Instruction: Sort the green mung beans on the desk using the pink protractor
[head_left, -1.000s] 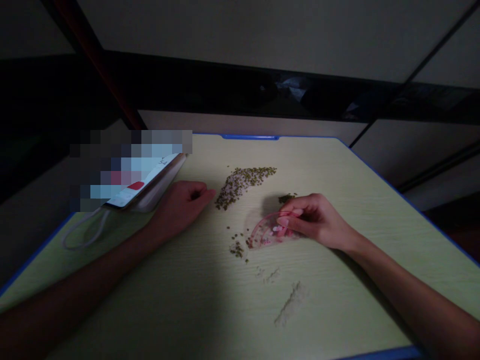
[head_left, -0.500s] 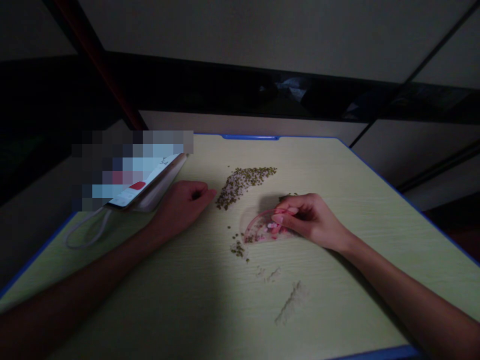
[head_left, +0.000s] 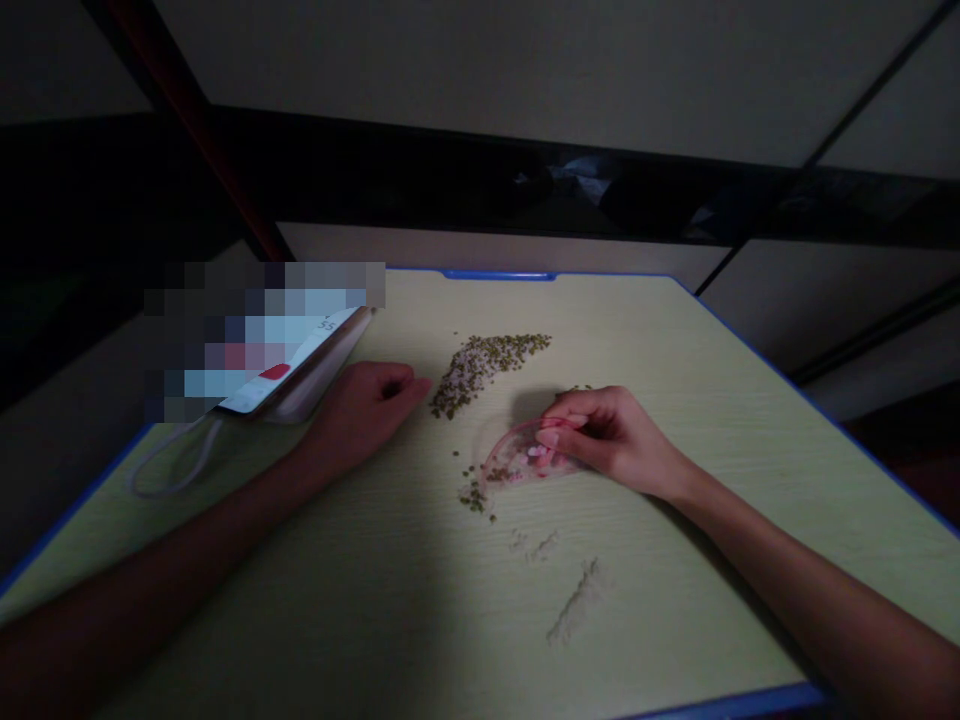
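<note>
My right hand (head_left: 622, 440) pinches a clear pink protractor (head_left: 517, 455) between thumb and fingers. The protractor lies low over the table, its curved edge away from me and its left end at a small cluster of green beans (head_left: 472, 495). A few more beans lie just behind my right fingers, partly hidden. My left hand (head_left: 367, 405) rests on the table in a loose fist with nothing visible in it. Its thumb side is close to a larger pile of green beans mixed with whitish grains (head_left: 480, 368), apart from my right hand.
A phone (head_left: 266, 385) with a lit screen leans on a stand at the left, with a pale strap loop (head_left: 176, 465) beside it. Whitish powder (head_left: 576, 600) lies in streaks near the front. The pale table (head_left: 712, 600) has a blue rim; cabinet panels (head_left: 510, 60) rise behind.
My right hand and the protractor have shifted slightly left, toward the small bean cluster. My left hand stays in place.
</note>
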